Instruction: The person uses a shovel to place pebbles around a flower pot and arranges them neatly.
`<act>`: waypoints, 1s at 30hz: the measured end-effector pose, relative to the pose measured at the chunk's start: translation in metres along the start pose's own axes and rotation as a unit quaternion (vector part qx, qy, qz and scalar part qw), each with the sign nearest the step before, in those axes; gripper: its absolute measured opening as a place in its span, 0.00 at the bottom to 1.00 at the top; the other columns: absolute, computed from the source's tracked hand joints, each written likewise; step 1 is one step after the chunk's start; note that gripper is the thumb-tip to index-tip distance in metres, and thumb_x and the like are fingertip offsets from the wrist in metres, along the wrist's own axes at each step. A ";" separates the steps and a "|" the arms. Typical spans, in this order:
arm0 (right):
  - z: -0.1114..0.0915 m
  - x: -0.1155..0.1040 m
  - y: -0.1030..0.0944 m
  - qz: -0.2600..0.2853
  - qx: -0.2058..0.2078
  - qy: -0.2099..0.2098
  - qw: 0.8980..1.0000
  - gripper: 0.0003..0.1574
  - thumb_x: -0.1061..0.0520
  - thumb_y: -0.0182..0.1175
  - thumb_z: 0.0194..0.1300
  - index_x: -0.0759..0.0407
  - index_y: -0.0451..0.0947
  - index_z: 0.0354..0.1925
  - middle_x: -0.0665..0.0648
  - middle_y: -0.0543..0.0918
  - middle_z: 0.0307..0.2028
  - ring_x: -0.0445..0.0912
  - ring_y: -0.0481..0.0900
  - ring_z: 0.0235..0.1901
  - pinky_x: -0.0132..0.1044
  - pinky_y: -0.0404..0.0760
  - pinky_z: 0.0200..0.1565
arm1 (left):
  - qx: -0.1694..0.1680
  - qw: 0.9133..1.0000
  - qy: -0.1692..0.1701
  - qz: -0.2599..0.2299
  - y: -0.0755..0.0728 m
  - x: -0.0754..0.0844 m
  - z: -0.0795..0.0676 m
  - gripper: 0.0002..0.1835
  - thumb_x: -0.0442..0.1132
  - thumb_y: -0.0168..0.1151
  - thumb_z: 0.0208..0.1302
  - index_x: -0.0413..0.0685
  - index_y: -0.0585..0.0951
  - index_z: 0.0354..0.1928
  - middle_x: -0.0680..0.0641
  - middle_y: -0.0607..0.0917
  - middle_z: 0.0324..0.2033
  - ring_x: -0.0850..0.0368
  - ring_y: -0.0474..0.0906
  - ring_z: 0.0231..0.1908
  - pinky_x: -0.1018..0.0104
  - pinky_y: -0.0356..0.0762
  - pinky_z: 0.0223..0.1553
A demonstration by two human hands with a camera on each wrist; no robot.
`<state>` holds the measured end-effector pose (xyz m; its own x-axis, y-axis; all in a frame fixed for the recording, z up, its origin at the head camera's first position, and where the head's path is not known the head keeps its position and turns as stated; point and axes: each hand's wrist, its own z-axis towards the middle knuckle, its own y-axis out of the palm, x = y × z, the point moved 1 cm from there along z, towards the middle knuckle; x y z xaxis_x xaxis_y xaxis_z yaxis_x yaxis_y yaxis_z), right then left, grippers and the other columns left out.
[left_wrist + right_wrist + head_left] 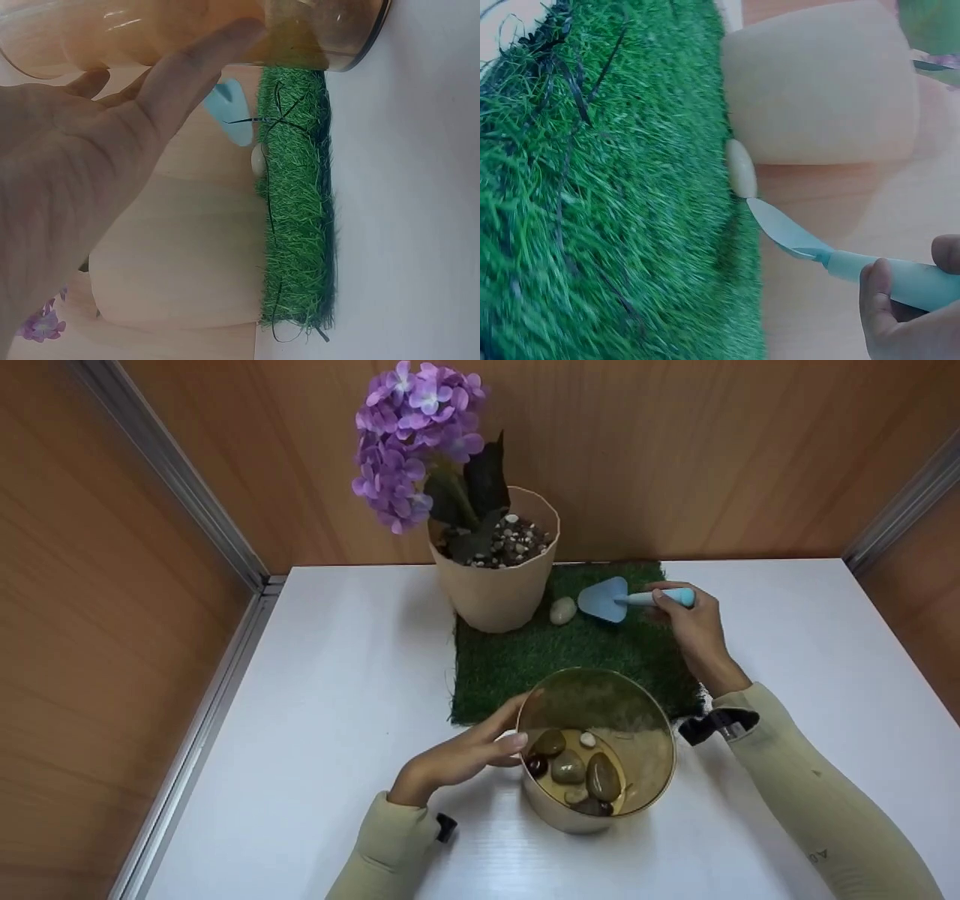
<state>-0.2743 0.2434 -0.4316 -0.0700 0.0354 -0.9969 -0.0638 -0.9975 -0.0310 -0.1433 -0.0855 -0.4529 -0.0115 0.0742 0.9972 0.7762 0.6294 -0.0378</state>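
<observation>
While bracing the tub (pixel 639 769) with spread left hand (pixel 461 754), gripping the trowel (pixel 609 600) in right hand (pixel 696 628). Seemingly lining up on the stone (pixel 562 611); next, probably slide underneath.

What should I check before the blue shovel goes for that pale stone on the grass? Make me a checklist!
1. Shovel held: ok. The right hand holds the blue shovel by its handle.
2. Shovel aimed well: ok. Its tip points at the pale stone.
3. Tip touching the stone: cannot tell. They look very close, but contact isn't clear.
4. Stone on the shovel: not ok. It lies on the grass mat, near the flowerpot.
5. Bowl steadied: ok. The left hand holds the side of the bowl.
6. Bowl uncovered: ok. You can see the stones inside.
</observation>
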 end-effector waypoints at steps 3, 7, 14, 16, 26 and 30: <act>-0.010 -0.011 -0.010 0.064 -0.014 -0.008 0.998 0.27 0.54 0.57 0.65 0.72 0.70 0.55 0.66 0.71 0.53 0.51 0.75 0.49 0.34 0.76 0.48 | 0.000 1.000 -0.001 0.003 0.000 0.000 0.000 0.34 0.59 0.44 0.69 0.72 0.44 0.71 0.52 0.50 0.70 0.53 0.61 0.63 0.62 0.72 0.52; -0.028 -0.030 -0.023 0.146 -0.048 -0.021 0.988 0.27 0.58 0.56 0.66 0.78 0.65 0.56 0.70 0.68 0.55 0.55 0.70 0.55 0.38 0.72 0.53 | 0.001 1.000 -0.002 0.007 0.000 0.000 0.000 0.34 0.60 0.45 0.68 0.74 0.45 0.71 0.52 0.51 0.70 0.51 0.60 0.64 0.62 0.72 0.52; -0.062 -0.063 -0.041 0.231 -0.110 -0.034 0.966 0.25 0.62 0.51 0.69 0.81 0.64 0.55 0.72 0.72 0.53 0.55 0.75 0.46 0.37 0.77 0.47 | 0.002 1.000 0.001 0.006 0.000 -0.002 0.001 0.34 0.61 0.46 0.67 0.72 0.46 0.71 0.51 0.52 0.70 0.49 0.59 0.64 0.61 0.72 0.52; -0.071 -0.073 -0.044 0.253 -0.135 -0.043 0.957 0.23 0.63 0.48 0.70 0.82 0.64 0.55 0.73 0.73 0.53 0.55 0.76 0.42 0.37 0.77 0.46 | 0.002 1.000 0.000 0.001 0.000 -0.002 0.001 0.34 0.60 0.46 0.67 0.73 0.46 0.71 0.52 0.52 0.70 0.49 0.59 0.65 0.61 0.72 0.52; -0.117 -0.110 -0.034 0.211 -0.231 -0.081 0.946 0.18 0.72 0.36 0.70 0.86 0.65 0.51 0.75 0.75 0.49 0.54 0.77 0.36 0.38 0.77 0.41 | 0.007 1.000 -0.019 0.006 -0.001 -0.001 0.000 0.33 0.59 0.45 0.68 0.76 0.45 0.70 0.56 0.50 0.70 0.46 0.58 0.65 0.62 0.72 0.52; -0.129 -0.114 -0.016 0.083 -0.259 -0.102 0.957 0.16 0.74 0.42 0.68 0.82 0.69 0.50 0.73 0.76 0.48 0.53 0.77 0.40 0.38 0.79 0.40 | 0.007 1.000 -0.018 0.007 -0.001 0.000 0.001 0.33 0.60 0.45 0.67 0.77 0.45 0.70 0.58 0.50 0.69 0.45 0.58 0.64 0.61 0.72 0.52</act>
<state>-0.1368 0.2474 -0.3273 -0.2330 -0.1679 -0.9579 0.4636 -0.8850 0.0424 -0.1446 -0.0850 -0.4535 -0.0237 0.1105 0.9936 0.7670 0.6395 -0.0528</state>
